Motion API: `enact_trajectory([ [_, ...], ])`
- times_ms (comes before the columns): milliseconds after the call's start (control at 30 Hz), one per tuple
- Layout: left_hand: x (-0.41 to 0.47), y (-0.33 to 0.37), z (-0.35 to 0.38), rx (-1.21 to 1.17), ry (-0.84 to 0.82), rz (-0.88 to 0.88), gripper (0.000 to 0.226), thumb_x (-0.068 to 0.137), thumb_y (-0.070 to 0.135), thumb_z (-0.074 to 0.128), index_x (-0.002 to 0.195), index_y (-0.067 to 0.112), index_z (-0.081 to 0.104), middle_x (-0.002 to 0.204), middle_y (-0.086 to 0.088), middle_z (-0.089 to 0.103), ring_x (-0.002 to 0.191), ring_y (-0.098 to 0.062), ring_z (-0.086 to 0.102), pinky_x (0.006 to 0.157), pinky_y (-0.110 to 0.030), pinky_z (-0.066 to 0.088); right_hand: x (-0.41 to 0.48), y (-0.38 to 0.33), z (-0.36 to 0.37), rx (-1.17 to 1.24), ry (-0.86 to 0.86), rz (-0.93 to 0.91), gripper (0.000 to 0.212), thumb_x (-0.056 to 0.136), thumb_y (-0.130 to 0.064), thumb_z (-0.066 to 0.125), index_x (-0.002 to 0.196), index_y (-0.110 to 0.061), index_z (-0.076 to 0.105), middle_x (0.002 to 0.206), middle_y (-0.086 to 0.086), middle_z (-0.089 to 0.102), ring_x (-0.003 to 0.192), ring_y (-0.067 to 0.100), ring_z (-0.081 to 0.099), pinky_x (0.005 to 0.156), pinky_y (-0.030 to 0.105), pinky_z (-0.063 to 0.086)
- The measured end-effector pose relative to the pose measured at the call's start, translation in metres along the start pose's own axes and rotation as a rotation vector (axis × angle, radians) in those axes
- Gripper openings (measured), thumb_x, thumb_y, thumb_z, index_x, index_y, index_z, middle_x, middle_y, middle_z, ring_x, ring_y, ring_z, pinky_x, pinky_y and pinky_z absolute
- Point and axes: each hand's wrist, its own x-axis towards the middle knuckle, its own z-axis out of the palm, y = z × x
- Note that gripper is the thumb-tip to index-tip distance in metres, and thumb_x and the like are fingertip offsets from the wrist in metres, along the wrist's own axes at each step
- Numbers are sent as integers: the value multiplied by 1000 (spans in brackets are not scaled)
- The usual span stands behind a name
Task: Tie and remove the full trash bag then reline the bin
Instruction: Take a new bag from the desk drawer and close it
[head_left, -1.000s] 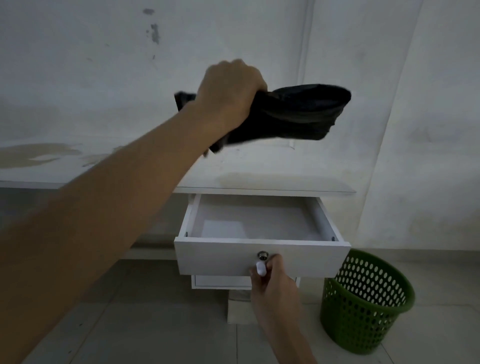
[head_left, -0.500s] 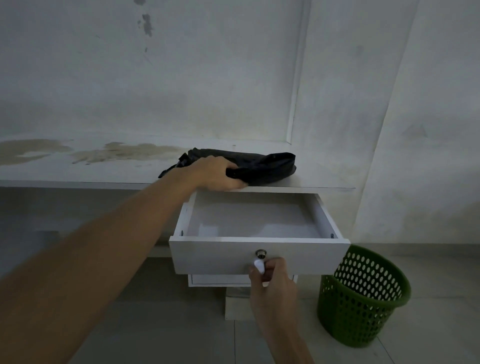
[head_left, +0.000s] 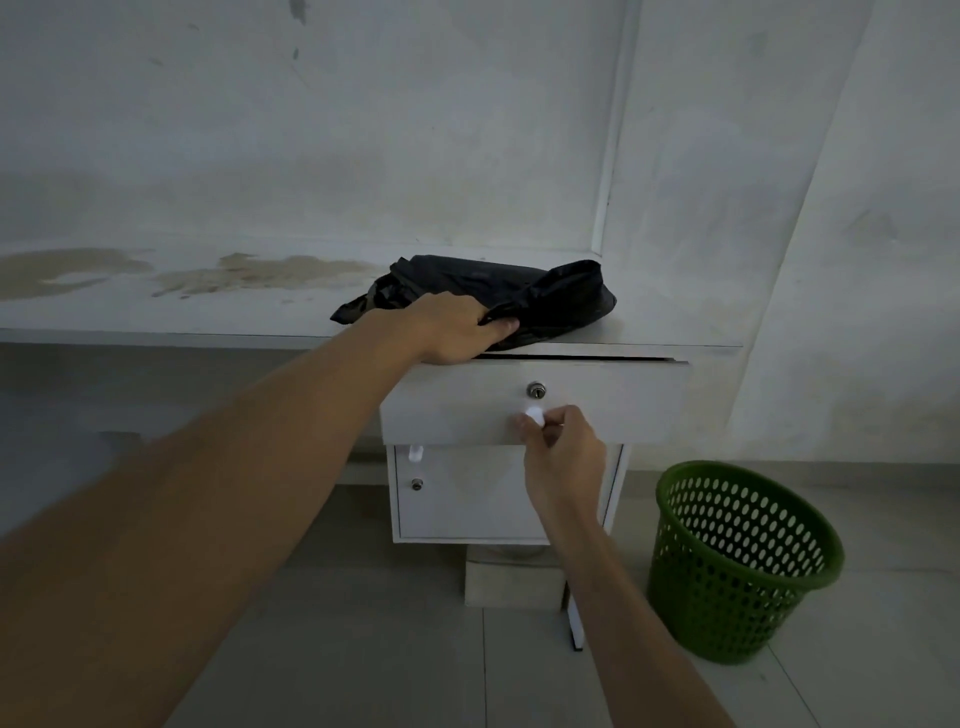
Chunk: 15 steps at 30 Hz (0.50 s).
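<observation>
The left hand (head_left: 457, 332) rests at the front of the bench (head_left: 156, 312), fingers curled over the near edge of the black bag bundle (head_left: 519, 291) and gripping it. The bundle's long axis runs left to right along the bench front, just above the drawer (head_left: 613, 400). The right hand (head_left: 563, 457) pinches the drawer's white knob (head_left: 534, 415), and only a thin gap shows above the drawer front. The green bin (head_left: 737, 561), unlined, stands on the floor (head_left: 363, 649) down and right of the bundle, nearer the right hand.

Dim, flat, greyish light; no hard shadows or glare. Wide-angle bending at edges; near forearm (head_left: 171, 519) soft, slightly blurred.
</observation>
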Motion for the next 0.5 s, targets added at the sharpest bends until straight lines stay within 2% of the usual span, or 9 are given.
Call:
enact_trajectory([
  [167, 6, -3, 5, 47, 18, 9, 60, 98, 65, 27, 62, 19, 41, 59, -1, 49, 58, -17, 50, 57, -31, 32, 18, 0, 18, 12, -38, -3, 23, 99, -39, 55, 97, -17, 59, 83, -7, 64, 71, 7, 60, 56, 21, 47],
  [333, 11, -6, 8, 57, 39, 15, 61, 97, 65, 28, 61, 18, 40, 58, -2, 49, 56, -20, 50, 57, -32, 34, 38, 1, 30, -48, -38, -13, 28, 102, -36, 53, 102, -9, 62, 86, 0, 67, 66, 0, 53, 51, 12, 34],
  [400, 13, -7, 8, 52, 40, 17, 61, 97, 65, 29, 60, 18, 40, 57, -1, 48, 55, -20, 50, 56, -32, 33, 47, 1, 33, -65, -36, -8, 31, 102, -36, 51, 102, -7, 63, 88, 5, 69, 67, 9, 56, 51, 17, 35],
  [500, 15, -8, 10, 57, 55, 27, 60, 97, 65, 29, 60, 19, 40, 57, 0, 49, 55, -18, 50, 55, -31, 31, 59, 0, 37, -68, -30, 14, 30, 103, -35, 50, 99, -7, 62, 90, 9, 70, 68, 14, 58, 52, 24, 39],
])
